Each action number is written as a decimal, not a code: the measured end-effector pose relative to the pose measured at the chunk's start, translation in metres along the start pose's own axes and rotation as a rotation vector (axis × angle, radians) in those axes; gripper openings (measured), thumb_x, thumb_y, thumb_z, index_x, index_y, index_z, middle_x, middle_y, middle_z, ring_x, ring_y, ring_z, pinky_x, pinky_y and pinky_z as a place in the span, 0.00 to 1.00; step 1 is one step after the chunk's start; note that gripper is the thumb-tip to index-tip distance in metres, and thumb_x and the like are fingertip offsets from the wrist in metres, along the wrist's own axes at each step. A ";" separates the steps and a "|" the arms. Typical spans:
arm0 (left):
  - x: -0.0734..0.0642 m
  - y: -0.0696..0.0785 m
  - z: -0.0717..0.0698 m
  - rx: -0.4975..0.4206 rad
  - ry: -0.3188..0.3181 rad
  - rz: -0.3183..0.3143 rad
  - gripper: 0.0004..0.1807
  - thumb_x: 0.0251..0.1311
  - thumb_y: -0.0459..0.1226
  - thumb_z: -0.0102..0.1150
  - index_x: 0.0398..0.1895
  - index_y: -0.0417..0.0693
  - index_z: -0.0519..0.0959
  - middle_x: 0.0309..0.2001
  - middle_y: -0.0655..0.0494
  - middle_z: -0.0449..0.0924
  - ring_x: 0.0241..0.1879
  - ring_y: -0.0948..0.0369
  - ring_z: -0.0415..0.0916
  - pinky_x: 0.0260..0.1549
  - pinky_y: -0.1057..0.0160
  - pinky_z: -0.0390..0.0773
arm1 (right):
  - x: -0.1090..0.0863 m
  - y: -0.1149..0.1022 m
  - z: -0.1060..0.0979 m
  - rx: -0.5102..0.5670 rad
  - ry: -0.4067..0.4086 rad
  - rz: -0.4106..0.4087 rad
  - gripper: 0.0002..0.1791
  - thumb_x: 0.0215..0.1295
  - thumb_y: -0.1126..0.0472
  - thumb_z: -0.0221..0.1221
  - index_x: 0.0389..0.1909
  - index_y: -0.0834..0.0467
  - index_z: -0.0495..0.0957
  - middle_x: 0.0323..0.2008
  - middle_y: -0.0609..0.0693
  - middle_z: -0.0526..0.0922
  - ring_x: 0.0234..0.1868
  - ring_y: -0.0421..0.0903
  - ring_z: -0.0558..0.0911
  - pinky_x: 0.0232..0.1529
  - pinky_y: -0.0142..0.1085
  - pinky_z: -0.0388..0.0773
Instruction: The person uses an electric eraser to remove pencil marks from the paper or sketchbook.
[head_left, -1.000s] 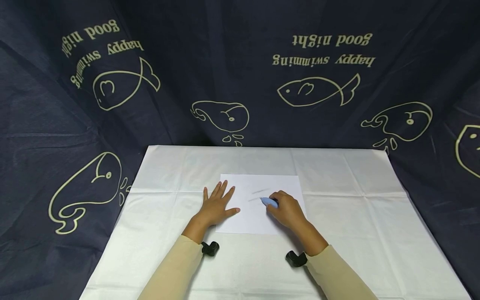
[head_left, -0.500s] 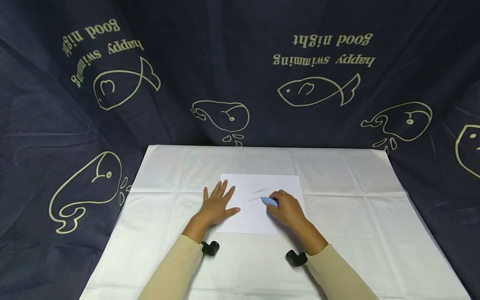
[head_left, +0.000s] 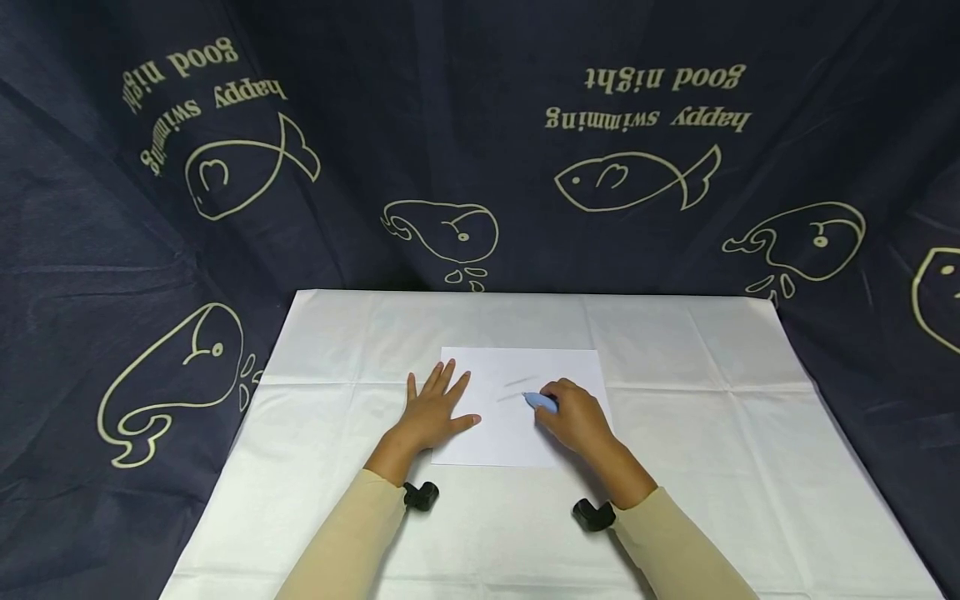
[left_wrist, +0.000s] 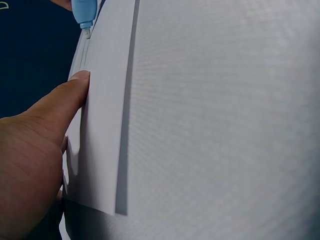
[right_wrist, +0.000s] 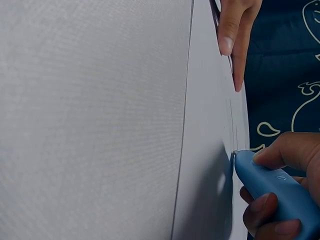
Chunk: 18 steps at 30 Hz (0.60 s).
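Note:
A sheet of white paper (head_left: 510, 442) lies on the white-covered table, with two faint grey slanted strokes (head_left: 521, 382) near its middle. Spread over the paper's left edge is my left hand (head_left: 431, 417), its fingers straight and its thumb pointing inward across the sheet. My right hand (head_left: 576, 418) grips a thick blue pen-shaped tool (right_wrist: 272, 185), whose kind I cannot tell. The tool's narrow tip meets the paper at the right end of the lower stroke. In the left wrist view, the tool's tapered front (left_wrist: 85, 15) ends in a small pale tip beyond my left thumb (left_wrist: 65, 97).
The creased white tablecloth (head_left: 330, 342) extends around the paper on all sides. Behind and beside the table hangs a dark blue cloth (head_left: 465, 100) printed with fish, whales and lettering. Black wrist cameras (head_left: 422, 497) sit by both beige sleeves (head_left: 348, 533).
The right hand and the blue tool have shifted very slightly to the right. My left hand and the paper stay in place.

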<state>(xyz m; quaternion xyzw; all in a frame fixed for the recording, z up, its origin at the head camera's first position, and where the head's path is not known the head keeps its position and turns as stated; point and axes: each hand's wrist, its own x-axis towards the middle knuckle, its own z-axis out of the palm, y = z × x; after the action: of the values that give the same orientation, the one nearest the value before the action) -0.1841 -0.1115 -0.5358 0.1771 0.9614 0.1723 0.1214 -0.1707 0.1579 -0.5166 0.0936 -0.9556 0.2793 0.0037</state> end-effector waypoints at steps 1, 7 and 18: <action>0.000 0.000 0.000 0.002 0.000 0.000 0.46 0.68 0.64 0.50 0.82 0.58 0.50 0.84 0.48 0.35 0.83 0.48 0.31 0.74 0.28 0.29 | 0.000 0.000 0.000 -0.001 0.000 0.001 0.12 0.59 0.58 0.66 0.42 0.59 0.85 0.36 0.52 0.84 0.31 0.46 0.79 0.36 0.43 0.78; 0.000 -0.001 0.001 0.005 0.000 -0.003 0.46 0.68 0.65 0.50 0.82 0.58 0.50 0.84 0.49 0.35 0.83 0.49 0.31 0.74 0.29 0.29 | 0.000 0.001 0.000 0.003 -0.006 0.001 0.12 0.59 0.59 0.66 0.42 0.60 0.85 0.38 0.53 0.85 0.32 0.48 0.80 0.37 0.45 0.79; 0.000 -0.001 0.001 0.004 0.001 0.002 0.46 0.68 0.65 0.50 0.82 0.58 0.50 0.84 0.49 0.36 0.83 0.49 0.31 0.74 0.28 0.29 | 0.001 0.006 0.000 -0.001 0.004 0.010 0.13 0.60 0.58 0.66 0.43 0.59 0.85 0.38 0.53 0.85 0.33 0.48 0.81 0.38 0.45 0.80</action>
<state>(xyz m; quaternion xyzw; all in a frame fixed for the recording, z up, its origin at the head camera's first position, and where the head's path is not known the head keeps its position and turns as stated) -0.1840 -0.1117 -0.5372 0.1782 0.9616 0.1704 0.1203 -0.1726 0.1622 -0.5198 0.0883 -0.9561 0.2793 0.0044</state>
